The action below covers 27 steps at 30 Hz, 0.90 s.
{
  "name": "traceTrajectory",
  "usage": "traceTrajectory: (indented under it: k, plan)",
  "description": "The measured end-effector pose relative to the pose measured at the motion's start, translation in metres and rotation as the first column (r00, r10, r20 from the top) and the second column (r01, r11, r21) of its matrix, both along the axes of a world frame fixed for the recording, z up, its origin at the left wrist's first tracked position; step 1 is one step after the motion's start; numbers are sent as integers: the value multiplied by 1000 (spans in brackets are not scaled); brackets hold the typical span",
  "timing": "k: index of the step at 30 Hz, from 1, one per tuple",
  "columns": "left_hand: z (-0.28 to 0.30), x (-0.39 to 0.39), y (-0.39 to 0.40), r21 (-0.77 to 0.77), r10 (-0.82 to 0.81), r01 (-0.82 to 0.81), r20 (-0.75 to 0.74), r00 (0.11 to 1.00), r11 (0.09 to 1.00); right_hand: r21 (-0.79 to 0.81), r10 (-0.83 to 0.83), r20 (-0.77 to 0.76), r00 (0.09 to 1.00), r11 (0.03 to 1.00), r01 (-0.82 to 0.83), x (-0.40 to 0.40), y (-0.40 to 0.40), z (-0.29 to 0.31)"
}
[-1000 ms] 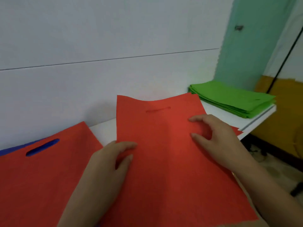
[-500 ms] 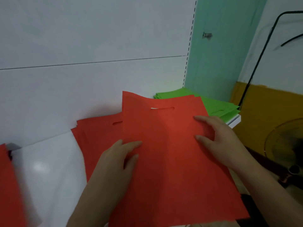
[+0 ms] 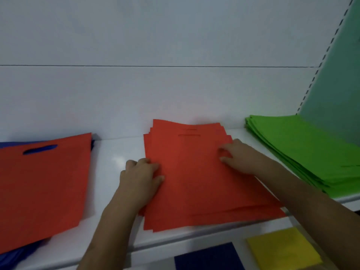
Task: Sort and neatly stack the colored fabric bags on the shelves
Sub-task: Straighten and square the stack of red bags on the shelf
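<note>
— White shelf (image 3: 116, 152), white panelled wall (image 3: 175, 45) behind it with one thin dark seam running across. What sits on the shelf?

— Three lots of bags. A stack of red bags (image 3: 191, 182) lies in the middle, its far edge near the back wall, its near edge reaching the shelf's front edge. The sheets are slightly fanned, so several edges show along the left side and at the far right corner.

— And the hands?

— The left hand (image 3: 140, 180) rests on the stack's left edge, fingers curled down over the edge, thumb lying on top of the red fabric. Whether the fingertips go under the sheets I cannot tell. The right hand (image 3: 239, 158) lies on top near the stack's right edge, fingers bent, tips pressing on the top bag just below its handle slot.

— What is at the sides?

— At the shelf's right end, a stack of green bags (image 3: 307, 151), apart from the red stack. Towards the left end, a single red bag (image 3: 42, 184) lying on blue bags (image 3: 11, 258); blue shows through its handle slot and beyond its edges.

— Below the shelf?

— A dark blue bag (image 3: 208, 258) and a yellow bag (image 3: 282, 248), side by side on a lower level.
</note>
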<state>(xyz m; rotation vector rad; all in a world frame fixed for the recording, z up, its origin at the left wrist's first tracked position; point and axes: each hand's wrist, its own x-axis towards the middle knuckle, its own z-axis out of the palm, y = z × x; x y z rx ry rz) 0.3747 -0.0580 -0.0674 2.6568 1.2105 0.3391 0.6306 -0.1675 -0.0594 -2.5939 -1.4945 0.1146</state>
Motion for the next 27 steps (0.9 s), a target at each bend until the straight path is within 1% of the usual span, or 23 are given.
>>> traceTrajectory:
  k: [1,2,3,4,5,6,8,11,16,18,20,22,24,26,27]
  plan:
    - [0,-1,0,22,9,-10,22,1000,1000,-78,-25,78,997,996,32,1,-1,-2]
    - [1,-6,-1,40,23,-26,68,997,999,-106,-43,156,987,993,60,1,-1,0]
    - [2,-13,-3,41,39,-44,127,991,998,-106,-48,219,975,992,73,-1,-3,4]
    - [4,-24,-4,28,47,-53,195,980,998,-79,-24,246,969,996,45,-8,-4,10]
    - [7,-34,-5,12,44,-49,257,965,999,-13,18,216,976,1000,-15,-17,-3,17]
    - [10,-44,-6,-1,36,-38,304,952,999,73,79,151,985,993,-91,-30,-3,26]
    - [18,-69,-6,-18,27,-22,355,934,1000,218,237,44,970,946,-241,-70,6,40]
    - [27,-106,3,-21,44,-39,388,921,999,252,376,13,927,896,-367,-134,29,48]
    - [37,-185,30,-16,104,-106,396,912,994,243,471,-69,879,863,-443,-216,82,30]
    - [38,-218,42,-16,156,-164,411,898,986,226,475,-62,878,863,-451,-246,103,25]
    - [36,-248,55,-16,217,-231,405,888,973,186,444,-23,896,882,-433,-268,120,22]
    - [30,-275,70,-10,306,-323,348,886,946,145,408,18,913,902,-407,-285,135,18]
    - [21,-300,85,-15,380,-388,242,893,922,104,367,69,928,922,-373,-299,149,15]
    - [16,-315,92,-34,388,-387,148,910,921,41,309,109,945,948,-315,-306,160,11]
    - [16,-320,94,-52,375,-371,132,918,927,6,290,114,950,956,-292,-310,166,7]
